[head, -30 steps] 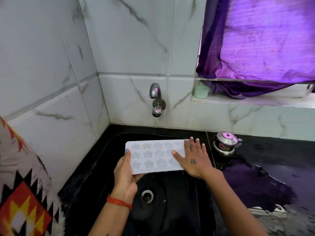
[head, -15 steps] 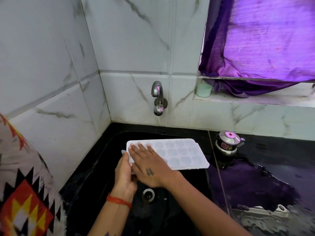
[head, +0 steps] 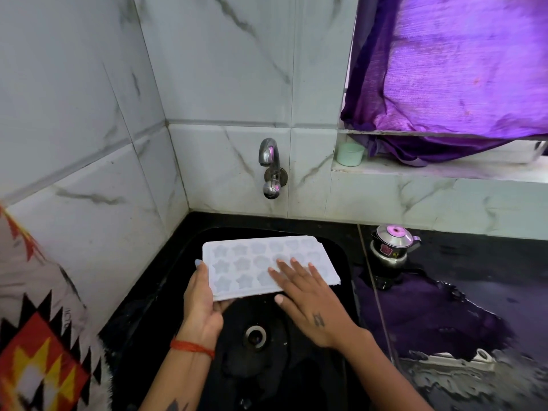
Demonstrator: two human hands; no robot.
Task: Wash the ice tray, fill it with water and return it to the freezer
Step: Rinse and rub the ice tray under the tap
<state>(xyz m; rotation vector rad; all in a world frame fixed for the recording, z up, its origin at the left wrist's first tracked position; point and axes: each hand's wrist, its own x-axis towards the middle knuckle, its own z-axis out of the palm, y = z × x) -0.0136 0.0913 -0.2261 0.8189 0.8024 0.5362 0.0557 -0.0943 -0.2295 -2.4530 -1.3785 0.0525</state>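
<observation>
Now the right hand lies over the right half of the tray; half a second ago it covered the left end, and a second ago the far right end. The tray itself has stayed over the sink, below the tap, with the left hand at the same corner.

The left hand's fingers are curled around the tray's near left corner: the thumb lies along the left edge and the other fingers go underneath, gripping it. The right hand's fingers are spread flat and open, resting on top of the star-shaped cells and closing on nothing; its thumb hangs just off the near edge.

The right hand hides several cells on that side. The left fingers under the tray cannot be seen. Whether the cells hold any water is hard to tell, and no stream shows at the tap. A steel pot stands on the wet black counter right of the sink, and a pale green cup sits on the ledge beneath the purple curtain. A patterned cloth is cut off at the left edge.
</observation>
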